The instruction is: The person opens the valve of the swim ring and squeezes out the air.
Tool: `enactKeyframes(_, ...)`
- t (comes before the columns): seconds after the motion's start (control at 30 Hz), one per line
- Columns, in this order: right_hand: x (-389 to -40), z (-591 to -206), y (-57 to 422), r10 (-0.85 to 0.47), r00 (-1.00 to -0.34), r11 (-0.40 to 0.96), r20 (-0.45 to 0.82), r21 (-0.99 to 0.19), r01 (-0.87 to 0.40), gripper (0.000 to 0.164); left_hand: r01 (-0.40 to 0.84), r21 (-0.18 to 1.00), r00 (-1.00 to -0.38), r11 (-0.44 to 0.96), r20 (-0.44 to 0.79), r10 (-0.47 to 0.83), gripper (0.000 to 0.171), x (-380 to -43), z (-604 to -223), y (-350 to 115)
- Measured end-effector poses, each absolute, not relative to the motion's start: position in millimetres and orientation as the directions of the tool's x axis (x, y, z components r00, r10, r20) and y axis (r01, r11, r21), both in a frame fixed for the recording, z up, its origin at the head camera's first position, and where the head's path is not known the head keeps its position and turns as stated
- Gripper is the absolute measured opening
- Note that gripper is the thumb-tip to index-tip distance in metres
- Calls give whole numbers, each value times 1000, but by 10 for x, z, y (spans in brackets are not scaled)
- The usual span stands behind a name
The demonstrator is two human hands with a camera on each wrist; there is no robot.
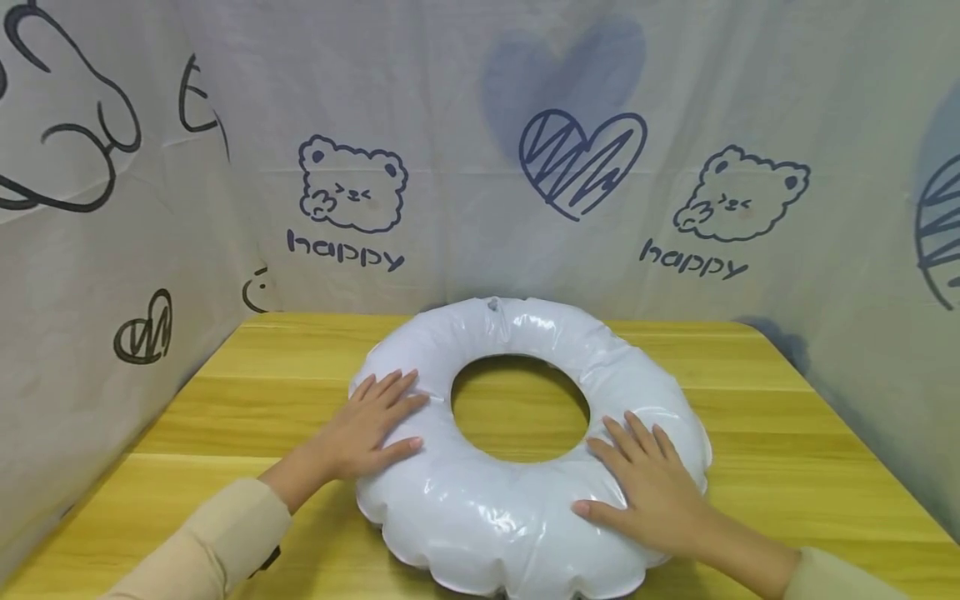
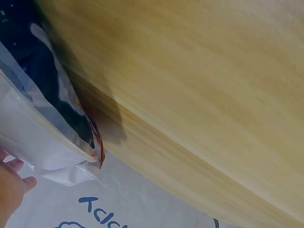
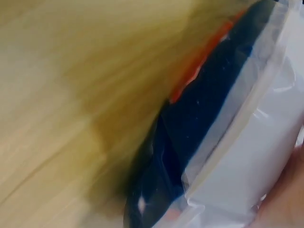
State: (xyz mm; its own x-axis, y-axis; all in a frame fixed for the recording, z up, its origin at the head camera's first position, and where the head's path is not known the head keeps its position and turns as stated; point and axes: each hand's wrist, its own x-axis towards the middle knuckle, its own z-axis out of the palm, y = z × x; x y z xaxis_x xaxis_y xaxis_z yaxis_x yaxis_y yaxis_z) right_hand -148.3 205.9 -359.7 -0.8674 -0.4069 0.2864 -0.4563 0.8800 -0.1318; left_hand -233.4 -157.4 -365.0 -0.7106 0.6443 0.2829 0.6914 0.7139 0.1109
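A white inflated swim ring (image 1: 502, 508) lies flat on the wooden table, its puckered seam facing the near edge. My left hand (image 1: 372, 425) rests on the ring's left side with fingers spread. On its right side lies my right hand (image 1: 648, 483), fingers straight and apart. Both palms face down on the shiny surface. In the left wrist view the ring (image 2: 33, 128) shows a dark blue underside below the white top. The right wrist view shows the same dark blue underside of the ring (image 3: 204, 109), with an orange-red patch along it.
The yellow wood-grain table (image 1: 247, 400) extends around the ring and shows through its hole. Behind and at both sides hangs a white cloth (image 1: 457, 225) printed with hearts, bear faces and the word "happy". A small valve (image 1: 492, 305) sits at the ring's far edge.
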Motion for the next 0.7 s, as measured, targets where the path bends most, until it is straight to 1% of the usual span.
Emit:
enactKeyframes(0.23,-1598,-3572,2286,-458,-858,854,234,-152,-497,65,721,94,-678,687,303,670,59,-2323,-3689,-1548)
enactKeyframes(0.33,-1645,-3562,2373,-470,-851,849,236,-144,-509,64,732,87,-666,675,297,684,60,-2303,-3682,-1529)
enactKeyframes(0.47,-1709,-3541,2486,-482,-844,841,236,-146,-521,62,750,44,-639,660,305,706,60,-2288,-3669,-1509)
enactKeyframes(0.7,-1824,-3506,2670,-508,-837,808,204,-223,-545,62,776,-12,-600,631,296,743,60,-2247,-3636,-1468)
